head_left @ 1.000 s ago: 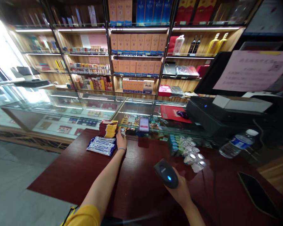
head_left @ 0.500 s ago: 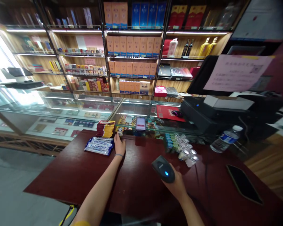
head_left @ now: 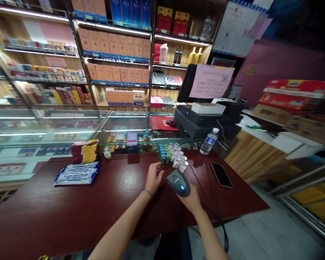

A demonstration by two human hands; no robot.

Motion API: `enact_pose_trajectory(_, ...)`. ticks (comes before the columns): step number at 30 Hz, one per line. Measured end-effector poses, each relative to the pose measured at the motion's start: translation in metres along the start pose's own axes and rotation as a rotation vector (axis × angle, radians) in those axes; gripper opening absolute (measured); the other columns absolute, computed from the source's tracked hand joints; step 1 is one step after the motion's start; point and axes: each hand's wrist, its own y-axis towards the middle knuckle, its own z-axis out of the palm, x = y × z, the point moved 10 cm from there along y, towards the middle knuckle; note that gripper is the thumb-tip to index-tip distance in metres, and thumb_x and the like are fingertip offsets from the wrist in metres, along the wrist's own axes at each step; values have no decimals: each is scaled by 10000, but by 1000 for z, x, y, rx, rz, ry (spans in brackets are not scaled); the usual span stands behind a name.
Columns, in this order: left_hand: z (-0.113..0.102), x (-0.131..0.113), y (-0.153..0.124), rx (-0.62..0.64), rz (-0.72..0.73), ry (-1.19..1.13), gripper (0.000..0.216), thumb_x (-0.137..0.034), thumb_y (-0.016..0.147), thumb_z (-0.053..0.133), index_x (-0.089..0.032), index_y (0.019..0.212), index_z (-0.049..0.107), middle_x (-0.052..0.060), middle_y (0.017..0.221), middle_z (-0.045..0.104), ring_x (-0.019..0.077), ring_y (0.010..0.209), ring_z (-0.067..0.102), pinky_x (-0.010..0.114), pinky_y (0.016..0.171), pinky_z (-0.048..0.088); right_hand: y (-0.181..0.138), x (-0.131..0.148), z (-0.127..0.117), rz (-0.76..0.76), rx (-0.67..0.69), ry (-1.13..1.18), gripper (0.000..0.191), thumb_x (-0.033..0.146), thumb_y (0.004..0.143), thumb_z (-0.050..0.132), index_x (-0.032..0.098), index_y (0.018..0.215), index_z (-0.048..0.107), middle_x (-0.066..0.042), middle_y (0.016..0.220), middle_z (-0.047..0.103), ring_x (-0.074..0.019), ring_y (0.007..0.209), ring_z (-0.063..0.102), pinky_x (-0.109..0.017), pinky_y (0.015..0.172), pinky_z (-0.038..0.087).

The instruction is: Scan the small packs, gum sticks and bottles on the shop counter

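Observation:
My right hand (head_left: pixel 191 198) is wrapped round a black barcode scanner (head_left: pixel 178 182) with a blue light, held just above the dark red counter (head_left: pixel 70 216). My left hand (head_left: pixel 153 177) hovers over the counter with fingers spread and nothing in it, a short way from a cluster of several small silver-capped bottles (head_left: pixel 178 159) and green-blue packs (head_left: pixel 163 154). One small bottle (head_left: pixel 107 152) stands alone beside a stack of red-yellow packets (head_left: pixel 85 151). Blue-white packets (head_left: pixel 77 173) lie to the left.
A black phone (head_left: pixel 221 174) lies on the counter's right part, a water bottle (head_left: pixel 209 141) behind it. A black till with printer (head_left: pixel 200 117) and a glass display case (head_left: pixel 56 126) stand beyond. Shelves of boxes fill the back wall. The scanner cable (head_left: pixel 213 206) trails off the edge.
My left hand let go of the small bottle beside the packet stack and moved right toward the bottle cluster. The view swung right; the scanner stayed in my right hand.

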Motion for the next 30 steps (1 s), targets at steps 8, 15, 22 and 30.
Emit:
enact_pose_trajectory(8,94,-13,0,107,2,-30,593,-199,816,663,-245,1384,500,112,1250,465,257,1177,519,452,1066,414,-16,-48,-58,58,-94,-48,450,284,714,641,159,1145,610,-72,820,768,-242,740,747,-316,693,602)
enact_pose_trajectory(15,127,-15,10,74,2,254,693,-235,757,736,-279,1411,512,94,1135,417,267,1093,482,442,1037,395,-22,-69,-76,124,-123,-2,441,290,703,639,146,1119,611,-99,856,777,-251,788,751,-329,728,610)
enact_pose_trajectory(22,132,-24,8,68,21,421,526,-246,790,701,-293,1302,589,98,1200,450,269,1111,483,430,1009,398,-22,-74,-77,151,-127,7,351,290,686,653,176,1017,630,-84,825,775,-255,797,752,-322,726,612)
enact_pose_trajectory(30,131,-46,0,166,212,166,436,-159,864,589,-226,1289,518,115,1222,555,254,1158,525,435,1029,429,-24,-70,-75,107,-149,-59,402,295,712,647,174,1095,632,-83,836,777,-255,781,752,-321,691,612)
